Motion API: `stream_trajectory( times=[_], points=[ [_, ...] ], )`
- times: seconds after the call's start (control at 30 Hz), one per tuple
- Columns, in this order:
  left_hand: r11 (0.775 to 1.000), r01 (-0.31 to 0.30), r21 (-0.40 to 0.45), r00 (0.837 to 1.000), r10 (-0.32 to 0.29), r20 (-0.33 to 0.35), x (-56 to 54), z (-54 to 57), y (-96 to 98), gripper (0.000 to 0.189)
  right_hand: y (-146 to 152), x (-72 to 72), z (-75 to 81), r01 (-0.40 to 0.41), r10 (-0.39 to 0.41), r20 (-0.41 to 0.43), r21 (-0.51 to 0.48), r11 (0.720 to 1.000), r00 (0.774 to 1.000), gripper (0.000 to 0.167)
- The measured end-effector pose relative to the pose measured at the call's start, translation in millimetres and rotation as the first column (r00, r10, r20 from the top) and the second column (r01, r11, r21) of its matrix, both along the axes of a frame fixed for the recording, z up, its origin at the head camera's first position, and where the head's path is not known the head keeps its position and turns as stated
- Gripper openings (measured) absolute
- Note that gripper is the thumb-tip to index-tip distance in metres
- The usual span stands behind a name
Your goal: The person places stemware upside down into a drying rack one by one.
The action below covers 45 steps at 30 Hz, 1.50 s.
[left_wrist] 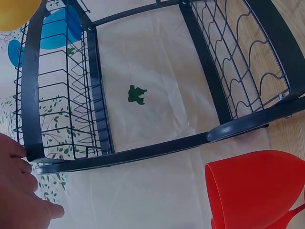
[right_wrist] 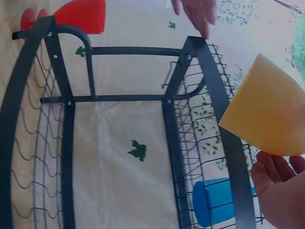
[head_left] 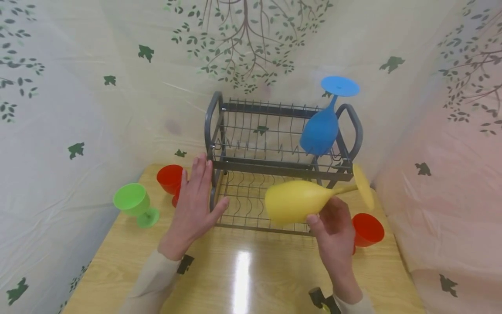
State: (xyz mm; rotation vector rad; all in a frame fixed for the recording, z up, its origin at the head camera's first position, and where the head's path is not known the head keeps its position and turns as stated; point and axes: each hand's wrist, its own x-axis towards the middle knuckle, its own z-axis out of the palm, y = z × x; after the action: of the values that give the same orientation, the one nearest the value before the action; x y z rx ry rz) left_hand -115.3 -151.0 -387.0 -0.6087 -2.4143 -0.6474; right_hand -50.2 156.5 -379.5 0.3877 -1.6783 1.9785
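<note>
My right hand (head_left: 337, 237) grips a yellow plastic wine glass (head_left: 296, 201) by its bowl near the stem. The glass lies sideways in front of the dish rack (head_left: 262, 168), its mouth to the left and its foot to the right. My left hand (head_left: 190, 205) is at the rack's left end, fingers extended; its fingertips look close to the upper tier's corner, though contact is unclear. A blue wine glass (head_left: 319, 131) leans upside down in the upper tier's right end. In the right wrist view, the yellow glass (right_wrist: 267, 112) is beside the upper tier's front rail.
Left of the rack stand a light green goblet (head_left: 132, 199) and a red goblet (head_left: 169, 178), the latter partly behind my left hand. Another red goblet (head_left: 368, 230) stands right of my right hand. All are on the wooden table (head_left: 211, 270). Printed cloth (head_left: 98, 109) hangs around it.
</note>
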Motion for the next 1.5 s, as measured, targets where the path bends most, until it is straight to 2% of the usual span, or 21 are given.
stream_trajectory(
  times=[0.17, 0.4, 0.63, 0.87, 1.13, 1.5],
  points=[
    [1.000, -0.008, -0.013, 1.000, 0.009, 0.020, -0.9, 0.9, 0.9, 0.092, 3, -3.7, 11.7, -0.014, 0.014, -0.058, -0.009, 1.000, 0.998, 0.049],
    [0.999, -0.014, -0.034, 1.000, 0.014, -0.004, -2.7, 2.0, 1.8, 0.092, 5, -10.4, 28.3, 0.004, -0.003, -0.085, 0.010, 1.000, 0.996, 0.052],
    [0.999, -0.026, -0.046, 1.000, 0.025, -0.010, -3.7, 5.0, 0.5, 0.086, 6, -19.5, 48.4, -0.016, 0.014, -0.163, -0.013, 1.000, 0.986, 0.050],
    [0.999, -0.014, -0.049, 1.000, 0.014, -0.005, -3.4, 6.9, -1.0, 0.084, 5, -29.5, 69.5, 0.048, -0.049, -0.199, -0.010, 0.999, 0.979, 0.050],
    [0.999, -0.019, -0.045, 1.000, 0.019, 0.004, -2.1, 7.7, -1.1, 0.084, 0, -45.5, 94.0, 0.063, -0.061, -0.229, 0.002, 0.998, 0.972, 0.048],
    [0.999, -0.023, -0.034, 0.999, 0.024, 0.023, -1.6, 9.4, -0.4, 0.085, -12, -77.8, 113.3, 0.057, -0.034, -0.239, 0.090, 0.994, 0.970, 0.049]
  ],
)
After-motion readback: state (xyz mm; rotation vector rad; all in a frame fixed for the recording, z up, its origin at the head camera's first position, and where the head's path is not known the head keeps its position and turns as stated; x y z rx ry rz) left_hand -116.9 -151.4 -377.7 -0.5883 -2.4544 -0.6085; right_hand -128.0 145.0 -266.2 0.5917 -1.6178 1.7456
